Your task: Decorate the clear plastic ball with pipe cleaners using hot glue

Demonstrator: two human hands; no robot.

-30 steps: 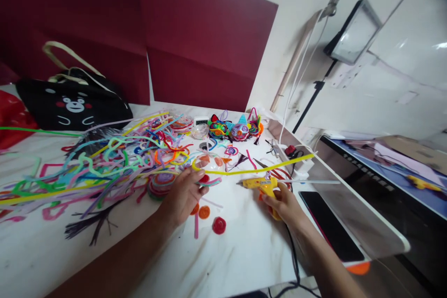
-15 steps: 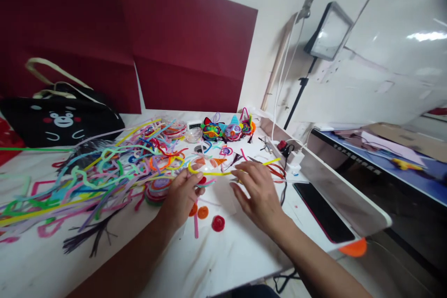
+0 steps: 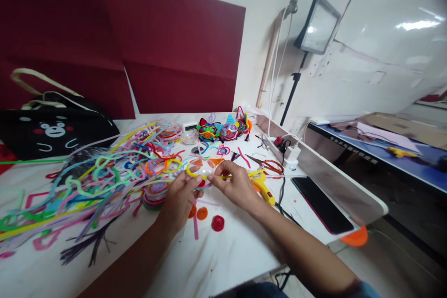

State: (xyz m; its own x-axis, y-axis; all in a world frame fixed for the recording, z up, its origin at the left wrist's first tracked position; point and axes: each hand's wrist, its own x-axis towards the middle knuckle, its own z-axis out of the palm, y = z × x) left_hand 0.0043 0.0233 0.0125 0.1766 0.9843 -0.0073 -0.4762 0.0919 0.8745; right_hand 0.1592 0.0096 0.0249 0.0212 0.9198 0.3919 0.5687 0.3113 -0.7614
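Note:
My left hand point(image 3: 179, 200) is closed around the near left side of a clear plastic ball point(image 3: 206, 167) with orange and red pieces on it. A yellow pipe cleaner point(image 3: 189, 171) curves along the ball's edge and runs on past my right hand point(image 3: 234, 185). The fingers of that right hand pinch the pipe cleaner against the ball's right side. Below the hands lie a red pipe-cleaner coil point(image 3: 218, 223), an orange coil point(image 3: 202, 213) and a straight pink pipe cleaner point(image 3: 196, 227).
A tangled pile of pipe cleaners point(image 3: 104, 167) covers the table's left. Decorated balls point(image 3: 208, 131) stand at the back. Scissors point(image 3: 273, 165), a yellow glue gun point(image 3: 264, 189) and a phone point(image 3: 321, 205) lie to the right. A power strip point(image 3: 285, 150) runs beside the side panel; a black bag point(image 3: 57, 132) sits far left.
My right hand has moved left onto the ball and closed on the yellow pipe cleaner. The glue gun and scissors show more clearly. The view has shifted slightly right.

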